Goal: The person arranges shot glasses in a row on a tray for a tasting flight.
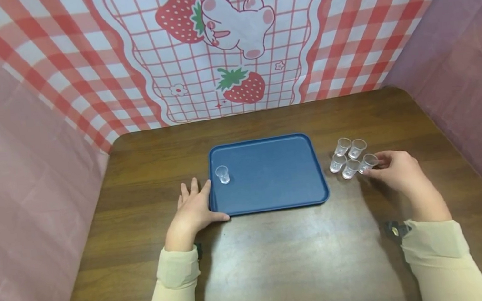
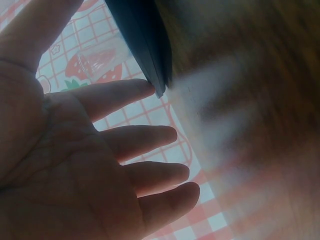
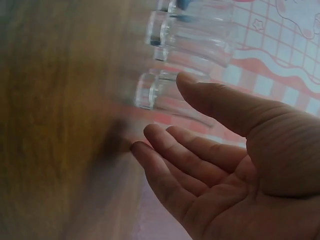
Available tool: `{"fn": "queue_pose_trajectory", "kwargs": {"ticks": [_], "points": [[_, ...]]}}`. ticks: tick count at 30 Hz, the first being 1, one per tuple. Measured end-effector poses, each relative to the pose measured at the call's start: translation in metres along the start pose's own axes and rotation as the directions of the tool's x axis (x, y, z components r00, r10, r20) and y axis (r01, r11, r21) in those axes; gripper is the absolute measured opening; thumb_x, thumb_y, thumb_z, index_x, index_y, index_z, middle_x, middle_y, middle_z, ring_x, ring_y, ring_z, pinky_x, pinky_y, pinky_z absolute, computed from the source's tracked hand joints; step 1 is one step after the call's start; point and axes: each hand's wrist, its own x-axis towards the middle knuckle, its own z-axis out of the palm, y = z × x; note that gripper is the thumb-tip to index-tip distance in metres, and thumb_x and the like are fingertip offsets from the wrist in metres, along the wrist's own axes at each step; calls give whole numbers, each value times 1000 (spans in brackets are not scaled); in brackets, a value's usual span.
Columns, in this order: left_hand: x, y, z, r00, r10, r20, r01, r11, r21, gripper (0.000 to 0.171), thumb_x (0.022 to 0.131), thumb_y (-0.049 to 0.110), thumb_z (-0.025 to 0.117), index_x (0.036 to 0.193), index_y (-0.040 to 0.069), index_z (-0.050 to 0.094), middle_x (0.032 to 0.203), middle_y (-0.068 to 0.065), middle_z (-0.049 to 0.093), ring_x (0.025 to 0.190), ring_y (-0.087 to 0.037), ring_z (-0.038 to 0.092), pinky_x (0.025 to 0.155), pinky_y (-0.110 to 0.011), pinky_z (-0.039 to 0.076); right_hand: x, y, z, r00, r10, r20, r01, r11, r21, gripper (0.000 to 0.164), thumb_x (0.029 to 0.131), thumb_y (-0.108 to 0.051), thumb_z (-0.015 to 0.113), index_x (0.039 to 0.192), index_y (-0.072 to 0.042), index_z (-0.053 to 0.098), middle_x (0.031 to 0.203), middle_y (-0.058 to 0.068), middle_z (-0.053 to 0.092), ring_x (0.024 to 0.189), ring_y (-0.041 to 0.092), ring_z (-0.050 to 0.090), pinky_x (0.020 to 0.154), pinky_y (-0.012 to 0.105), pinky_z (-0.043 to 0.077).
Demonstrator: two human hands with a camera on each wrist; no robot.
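Note:
A blue rectangular tray (image 1: 269,176) lies on the table, with one small clear shot glass (image 1: 223,175) standing near its left side. My left hand (image 1: 192,214) is spread at the tray's near left corner, thumb and index fingertip at its rim. The left wrist view shows the other fingers (image 2: 155,177) stretched out, holding nothing. Right of the tray, several more shot glasses stand in a close cluster. My right hand (image 1: 397,170) is at the rightmost glass (image 1: 368,162) of that cluster. In the right wrist view, the thumb (image 3: 215,97) overlaps this glass, and a gap shows between it and the loosely bent fingers.
Beside the rightmost glass stand a front glass (image 1: 350,169) and a left one (image 1: 337,163), with two behind. The wooden table (image 1: 298,260) ends at a red checked cloth (image 1: 232,46) with strawberries. Pink fabric (image 1: 22,155) hangs on both sides.

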Motion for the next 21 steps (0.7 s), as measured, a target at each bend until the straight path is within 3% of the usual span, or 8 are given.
{"fn": "queue_pose_trajectory", "kwargs": {"ticks": [7, 16, 21], "points": [[0, -1, 1, 1000, 5, -4, -5, 1000, 7, 116, 73, 48, 91, 161, 7, 27, 165, -28, 3, 147, -53, -8, 117, -62, 6, 2, 4, 4, 999, 20, -30, -20, 1000, 7, 54, 87, -30, 83, 116, 11, 65, 105, 28, 71, 100, 48, 64, 87, 61, 44], [1, -1, 1, 1000, -1, -1, 1, 1000, 5, 117, 73, 48, 91, 161, 7, 27, 165, -28, 3, 147, -52, -9, 117, -62, 5, 2, 3, 6, 998, -12, -62, 13, 1000, 13, 46, 87, -30, 82, 109, 8, 70, 96, 22, 74, 94, 42, 67, 83, 55, 46], [1, -2, 2, 1000, -1, -2, 1, 1000, 7, 117, 73, 48, 91, 162, 7, 26, 165, -28, 3, 147, -53, -8, 117, -62, 6, 3, 3, 7, 996, -26, -82, 26, 1000, 1, 41, 87, -30, 83, 104, 5, 72, 91, 17, 75, 86, 32, 67, 77, 46, 46]]}}
